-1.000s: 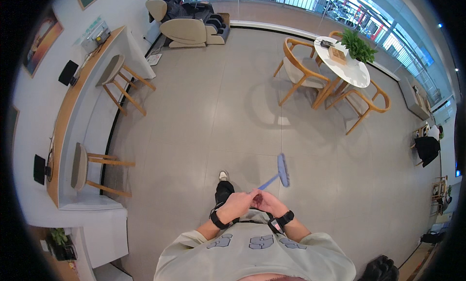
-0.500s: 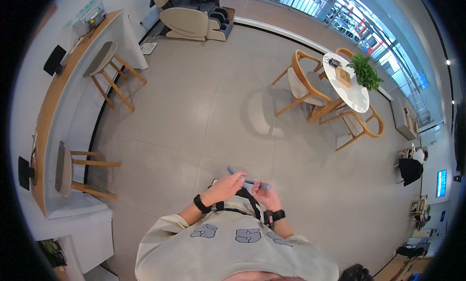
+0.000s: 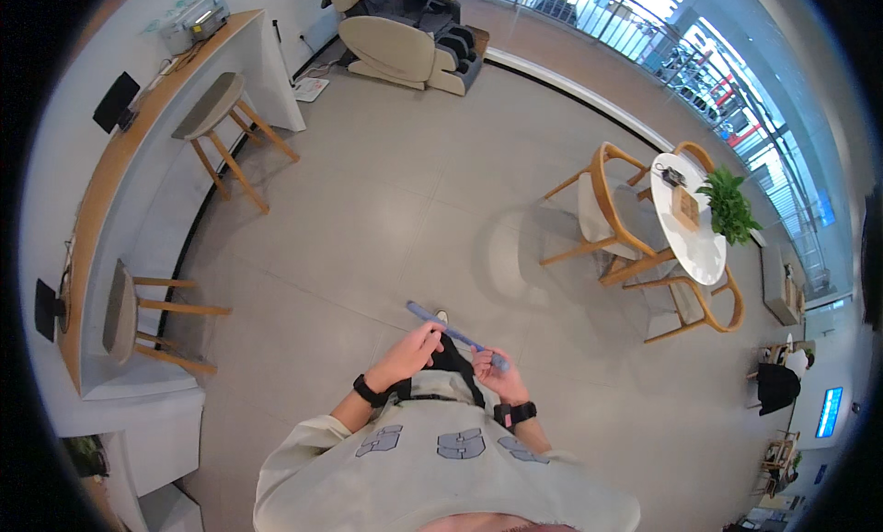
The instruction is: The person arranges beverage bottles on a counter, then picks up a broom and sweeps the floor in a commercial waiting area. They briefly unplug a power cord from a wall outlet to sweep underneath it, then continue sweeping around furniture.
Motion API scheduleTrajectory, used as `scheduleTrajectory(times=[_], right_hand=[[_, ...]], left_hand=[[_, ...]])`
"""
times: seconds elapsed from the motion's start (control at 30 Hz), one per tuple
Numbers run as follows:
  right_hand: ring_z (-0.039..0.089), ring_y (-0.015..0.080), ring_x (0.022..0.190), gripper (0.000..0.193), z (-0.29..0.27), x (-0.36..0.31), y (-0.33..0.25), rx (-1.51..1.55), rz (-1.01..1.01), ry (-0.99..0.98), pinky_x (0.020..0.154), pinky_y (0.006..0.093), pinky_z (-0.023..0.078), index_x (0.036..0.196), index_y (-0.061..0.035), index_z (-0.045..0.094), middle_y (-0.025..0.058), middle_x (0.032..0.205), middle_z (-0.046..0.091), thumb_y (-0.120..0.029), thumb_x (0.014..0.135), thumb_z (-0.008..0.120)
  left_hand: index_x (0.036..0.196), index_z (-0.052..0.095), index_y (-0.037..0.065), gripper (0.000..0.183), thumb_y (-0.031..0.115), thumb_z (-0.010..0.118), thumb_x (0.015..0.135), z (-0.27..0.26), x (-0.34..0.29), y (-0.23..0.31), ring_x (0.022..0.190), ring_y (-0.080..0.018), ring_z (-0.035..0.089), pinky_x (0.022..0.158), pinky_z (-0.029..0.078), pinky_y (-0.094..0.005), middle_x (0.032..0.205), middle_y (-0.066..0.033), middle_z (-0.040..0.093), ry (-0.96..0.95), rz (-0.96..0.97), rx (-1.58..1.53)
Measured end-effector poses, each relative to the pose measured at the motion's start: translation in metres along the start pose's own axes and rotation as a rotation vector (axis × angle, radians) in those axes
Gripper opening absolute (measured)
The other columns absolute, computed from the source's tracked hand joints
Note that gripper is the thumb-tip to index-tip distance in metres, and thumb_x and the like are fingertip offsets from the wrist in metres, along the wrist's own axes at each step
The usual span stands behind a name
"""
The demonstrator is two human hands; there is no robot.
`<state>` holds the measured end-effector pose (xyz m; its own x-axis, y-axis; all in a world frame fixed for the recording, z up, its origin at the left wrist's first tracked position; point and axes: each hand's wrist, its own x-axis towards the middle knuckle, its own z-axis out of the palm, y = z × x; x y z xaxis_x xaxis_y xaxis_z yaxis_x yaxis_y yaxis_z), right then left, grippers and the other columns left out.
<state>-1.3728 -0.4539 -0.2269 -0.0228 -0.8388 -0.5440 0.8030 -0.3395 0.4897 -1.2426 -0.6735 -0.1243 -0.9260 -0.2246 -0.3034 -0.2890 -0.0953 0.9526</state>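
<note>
A slim blue-grey stick (image 3: 459, 336) lies slantwise in front of my waist, its far end up to the left and its near end down to the right. My left hand (image 3: 413, 353) has its fingers closed on the stick's left half. Around the stick near its right end are the curled fingers of my right hand (image 3: 498, 374); a short tip pokes out past them. Both wrists wear black bands.
To the left runs a wooden counter (image 3: 89, 221) with two stools (image 3: 212, 109) beside it. A white oval table (image 3: 692, 244) with wooden chairs (image 3: 604, 201) stands at the right. A beige massage chair (image 3: 391, 49) sits at the far end. One shoe (image 3: 442, 317) shows below the stick.
The stick now shows as one longer straight line, with more of it visible between my hands. My hands have shifted slightly left, and the view has turned.
</note>
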Motion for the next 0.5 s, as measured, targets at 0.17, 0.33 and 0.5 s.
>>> scheduleTrajectory(times=[0.17,0.33,0.5], right_hand=[[0.052,0.0143,0.064,0.033,0.063,0.052,-0.06,-0.089,0.067,0.024,0.055,0.0245,0.04,0.115,0.0088,0.043,0.005,0.073,0.052,-0.008,0.088,0.054],[0.052,0.0147,0.065,0.037,0.132,0.094,-0.099,-0.319,-0.069,0.089,0.055,0.025,0.041,0.116,0.0116,0.042,0.0052,0.073,0.053,-0.013,0.09,0.055],[0.052,0.0149,0.065,0.033,0.187,0.125,-0.117,-0.236,-0.03,0.167,0.055,0.0251,0.041,0.111,0.0082,0.045,0.0042,0.073,0.051,-0.014,0.09,0.056]], left_hand=[[0.119,0.049,0.001,0.038,0.03,0.032,0.102,-0.028,0.068,0.032,0.063,-0.012,0.056,0.06,0.047,-0.0258,0.088,-0.009,0.061,0.123,0.037,-0.04],[0.131,0.044,0.005,0.051,0.043,0.028,0.101,-0.058,0.12,0.077,0.079,-0.0204,0.063,0.076,0.051,-0.0331,0.113,-0.0147,0.061,0.056,0.018,-0.383],[0.146,0.026,0.013,0.061,0.05,0.023,0.097,-0.083,0.154,0.077,0.122,-0.0356,0.044,0.103,0.034,-0.0505,0.146,-0.0182,0.032,0.03,0.218,-1.398]])
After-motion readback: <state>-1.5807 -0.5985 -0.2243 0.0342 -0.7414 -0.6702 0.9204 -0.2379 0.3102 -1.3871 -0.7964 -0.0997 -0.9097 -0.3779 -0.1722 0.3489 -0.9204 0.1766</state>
